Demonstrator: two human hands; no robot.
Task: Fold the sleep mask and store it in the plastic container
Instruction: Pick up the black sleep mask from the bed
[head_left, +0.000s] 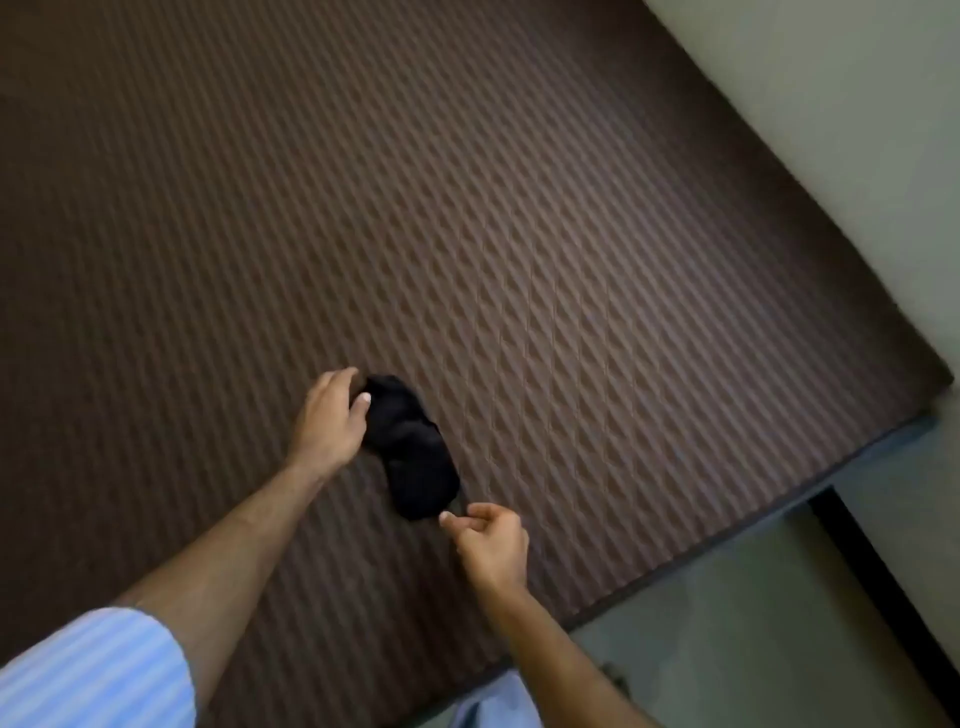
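A black sleep mask (413, 447) lies stretched out on a brown patterned bed cover (519, 234), running from upper left to lower right. My left hand (330, 421) rests at the mask's upper left end, fingers curled over its edge and thumb against the fabric. My right hand (488, 540) is at the lower right end, thumb and forefinger pinched at the tip of the mask or its strap. The plastic container is not in view.
The bed's corner and right edge (883, 415) drop off to a pale floor (753, 623). A dark strip (872, 571) runs along the floor at lower right. A light wall (831, 104) fills the upper right.
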